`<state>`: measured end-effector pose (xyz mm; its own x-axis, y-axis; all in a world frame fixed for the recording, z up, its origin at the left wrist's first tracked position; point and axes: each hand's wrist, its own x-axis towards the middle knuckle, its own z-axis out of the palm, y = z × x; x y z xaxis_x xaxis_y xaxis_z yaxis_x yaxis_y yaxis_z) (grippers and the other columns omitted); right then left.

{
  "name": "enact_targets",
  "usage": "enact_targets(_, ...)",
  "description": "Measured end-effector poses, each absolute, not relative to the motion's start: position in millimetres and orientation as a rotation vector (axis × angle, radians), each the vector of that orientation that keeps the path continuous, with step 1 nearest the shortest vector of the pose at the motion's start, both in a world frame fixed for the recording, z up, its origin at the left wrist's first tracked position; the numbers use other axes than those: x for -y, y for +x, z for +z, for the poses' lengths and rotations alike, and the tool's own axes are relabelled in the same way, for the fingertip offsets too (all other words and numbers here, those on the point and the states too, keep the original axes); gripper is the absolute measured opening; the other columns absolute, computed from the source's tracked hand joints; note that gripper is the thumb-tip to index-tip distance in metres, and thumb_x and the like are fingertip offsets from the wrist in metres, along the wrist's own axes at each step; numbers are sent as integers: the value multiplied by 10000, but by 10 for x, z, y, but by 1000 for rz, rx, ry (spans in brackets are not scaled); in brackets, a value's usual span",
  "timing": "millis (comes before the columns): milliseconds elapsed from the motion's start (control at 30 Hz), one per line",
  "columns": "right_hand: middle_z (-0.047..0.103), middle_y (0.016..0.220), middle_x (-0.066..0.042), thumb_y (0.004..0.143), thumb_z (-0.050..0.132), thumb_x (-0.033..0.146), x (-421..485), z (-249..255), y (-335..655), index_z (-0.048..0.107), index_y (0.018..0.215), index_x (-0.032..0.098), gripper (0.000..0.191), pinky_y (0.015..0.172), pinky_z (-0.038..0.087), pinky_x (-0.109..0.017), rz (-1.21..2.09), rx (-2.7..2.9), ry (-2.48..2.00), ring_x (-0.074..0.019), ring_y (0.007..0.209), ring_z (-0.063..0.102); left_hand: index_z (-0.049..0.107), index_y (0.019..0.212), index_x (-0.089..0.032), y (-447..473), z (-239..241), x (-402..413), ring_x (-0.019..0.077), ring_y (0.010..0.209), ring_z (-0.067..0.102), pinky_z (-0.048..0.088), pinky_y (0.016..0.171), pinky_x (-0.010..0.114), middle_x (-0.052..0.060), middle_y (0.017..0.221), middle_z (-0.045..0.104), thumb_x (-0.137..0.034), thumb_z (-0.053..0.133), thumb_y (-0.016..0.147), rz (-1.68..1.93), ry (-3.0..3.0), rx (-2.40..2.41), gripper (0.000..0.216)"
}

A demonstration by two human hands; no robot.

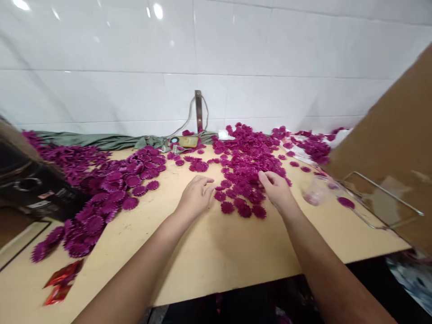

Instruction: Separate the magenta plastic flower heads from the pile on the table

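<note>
Several magenta plastic flower pieces (248,164) lie heaped on a pale wooden table (216,243). My left hand (195,195) rests palm down on the bare wood just left of the heap, fingers loosely curled and holding nothing. My right hand (277,189) lies on the heap's right edge, fingers bent onto the flower pieces; whether it grips one is hidden. A second spread of flower pieces (111,186) covers the table's left side.
A brown cardboard box (391,148) with a wire frame (378,198) stands at the right. A black machine (30,189) sits at the left edge. Red wrappers (62,281) lie front left. A green cloth (111,140) and a phone (185,141) lie by the white tiled wall.
</note>
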<state>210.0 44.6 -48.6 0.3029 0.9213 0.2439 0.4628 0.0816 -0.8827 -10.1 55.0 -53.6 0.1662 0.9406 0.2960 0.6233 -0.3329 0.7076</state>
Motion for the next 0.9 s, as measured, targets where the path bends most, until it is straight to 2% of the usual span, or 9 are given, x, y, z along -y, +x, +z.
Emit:
enact_targets(67,558,987,-164,708,468,630,-397,-524,2115,607,989,140,581,822,411,-473,157,1489,-1664,-305,972,510,638,956,-165,-422,-516,-604,264,994,557,409,883,376,128,1029,620,-243,477,766,930,2147,-1676,261)
enact_targets(133,393,1284,-201,713,475,634,-310,-609,2080,481,1249,186,699,917,324,-568,-50,1691,-1728,-392,1202,334,628,1000,-147,-769,-513,-640,290,1061,530,365,938,397,147,1089,614,-237,463,769,837,2204,-1893,297)
enact_targets(233,209,1440,-152,675,477,695,-212,-792,1976,366,1346,271,802,939,289,-617,12,2028,-1779,-446,1289,178,604,1072,-120,-1179,-540,-673,330,1123,484,336,959,424,174,1202,561,-260,447,774,636,2230,-2185,365)
enact_targets(333,208,1455,-145,696,427,709,-309,-920,1906,366,1350,272,788,967,274,-606,114,2189,-1898,-445,1298,176,595,1100,-147,-1373,-581,-720,331,1115,491,371,910,411,157,1221,552,-273,412,787,431,2242,-2348,384)
enact_targets(500,273,1420,-202,838,297,579,-778,-816,1929,369,1350,150,672,1016,251,-538,85,2155,-2150,-410,1295,225,647,978,-169,-1409,-605,-871,301,947,587,426,782,381,137,1052,633,-249,318,821,246,2241,-2346,373)
enact_targets(633,220,1439,-206,810,417,544,-953,-647,1936,322,1370,143,696,1002,272,-538,90,2145,-2196,-417,1301,198,543,1155,-128,-1416,-589,-995,280,931,591,435,780,348,154,1084,598,-305,400,797,328,2093,-2377,424)
enact_targets(700,196,1448,-198,774,500,527,-910,-577,1923,346,1360,153,711,992,280,-546,61,2139,-2161,-429,1298,186,557,1128,-142,-1420,-571,-1030,262,918,593,436,770,320,139,1052,606,-314,432,782,349,2018,-2364,406)
enact_targets(800,328,1376,-216,783,527,472,-713,-469,1854,491,1255,111,595,994,287,-529,-8,2089,-2001,-405,1265,261,626,934,-186,-1355,-513,-1032,256,906,586,424,743,311,109,1005,620,-322,413,785,429,2056,-2317,293)
enact_targets(900,496,1216,-188,823,478,455,-445,-378,1663,557,1161,115,485,966,339,-490,167,2019,-1752,-323,1183,389,605,817,-216,-1125,-424,-953,231,802,593,406,666,295,65,885,652,-343,414,768,625,2034,-2168,235)
